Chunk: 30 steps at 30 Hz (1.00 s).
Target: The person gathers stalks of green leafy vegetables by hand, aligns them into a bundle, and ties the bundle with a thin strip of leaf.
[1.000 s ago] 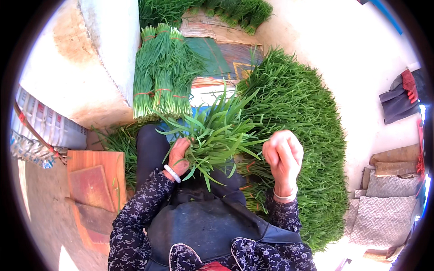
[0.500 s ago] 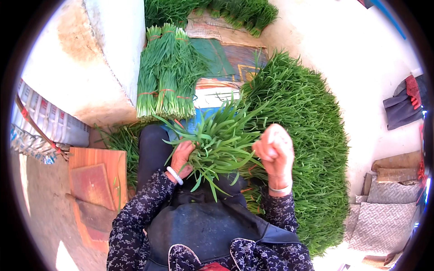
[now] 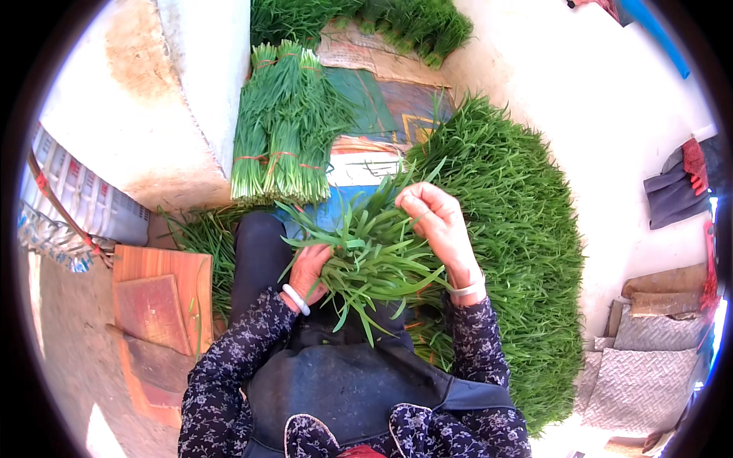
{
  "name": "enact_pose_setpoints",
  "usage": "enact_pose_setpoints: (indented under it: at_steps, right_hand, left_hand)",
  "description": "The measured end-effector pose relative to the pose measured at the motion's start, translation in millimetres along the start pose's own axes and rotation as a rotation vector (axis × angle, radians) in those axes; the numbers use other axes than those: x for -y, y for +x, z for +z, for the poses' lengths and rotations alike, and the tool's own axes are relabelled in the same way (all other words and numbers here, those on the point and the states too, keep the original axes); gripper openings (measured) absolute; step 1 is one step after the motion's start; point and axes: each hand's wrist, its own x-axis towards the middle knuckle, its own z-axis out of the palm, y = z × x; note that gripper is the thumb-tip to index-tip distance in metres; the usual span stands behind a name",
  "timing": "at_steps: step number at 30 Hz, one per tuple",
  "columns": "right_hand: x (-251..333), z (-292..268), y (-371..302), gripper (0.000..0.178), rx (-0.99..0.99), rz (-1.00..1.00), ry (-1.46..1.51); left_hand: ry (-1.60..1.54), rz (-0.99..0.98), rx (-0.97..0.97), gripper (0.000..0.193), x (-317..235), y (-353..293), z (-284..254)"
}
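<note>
My left hand [image 3: 308, 271], a white bangle at its wrist, grips a loose bunch of chives [image 3: 374, 248] over my lap. The leaf tips fan out up and to the right, and the leaves cover part of the fingers. At the bunch's upper right edge my right hand [image 3: 437, 221] is closed in a pinch. What its fingertips hold, if anything, does not show. Along my right side lies a large heap of loose chives [image 3: 519, 259]. Bundles of chives [image 3: 286, 137], tied with red bands, are stacked ahead to the left.
Flattened sacks and sheets [image 3: 389, 53] cover the floor ahead, with more green bunches [image 3: 427, 30] at the far end. Wooden boards [image 3: 164, 298] lie at my left, below a pale crate [image 3: 99, 202]. Woven mats [image 3: 641, 382] and dark cloth [image 3: 676, 198] are on the right.
My right hand has moved left, from beside the bunch to its upper leaf tips, going from a fist to a pinch. My left hand keeps its hold with little movement.
</note>
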Motion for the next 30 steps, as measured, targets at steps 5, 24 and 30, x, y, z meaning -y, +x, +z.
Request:
enact_pose_setpoints:
  at_steps: [5,24,30]
  right_hand:
    - [-2.5,-7.6,-20.2,0.019,0.094,0.051,0.434]
    - [-33.6,-19.3,70.2,0.02,-0.044,-0.078,0.216]
    - [50.1,-27.9,13.0,0.019,0.064,-0.26,0.268]
  left_hand:
    - [0.025,-0.009,0.052,0.057,-2.8,-3.5,-3.9]
    - [0.006,-0.01,0.074,0.057,11.9,-6.1,3.9]
    - [-0.006,-0.003,0.033,0.059,6.1,-2.3,0.4]
